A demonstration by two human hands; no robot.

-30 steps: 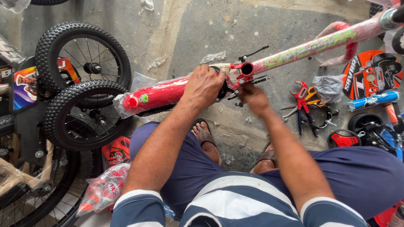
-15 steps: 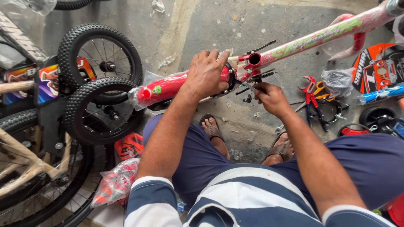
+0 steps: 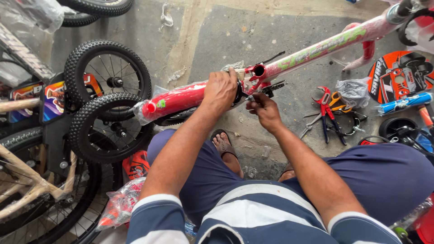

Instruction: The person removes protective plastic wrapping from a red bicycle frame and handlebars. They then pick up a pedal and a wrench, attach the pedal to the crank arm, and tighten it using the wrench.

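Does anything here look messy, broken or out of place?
Nothing looks broken. The floor is cluttered, though: pliers and scissors lie in a loose heap right of the bike frame, and torn plastic scraps litter the concrete. The left hand and right hand work at the frame.

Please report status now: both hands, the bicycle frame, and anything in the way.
Left hand gripping red bicycle frame from above. Right hand pinching at the frame's junction, small part unclear. Frame across floor, plastic-wrapped. Pliers and small wheels nearby, not blocking.

Navy-and-white striped short sleeves (image 3: 156,212), navy shorts (image 3: 389,180), possibly brown sandal (image 3: 222,144)
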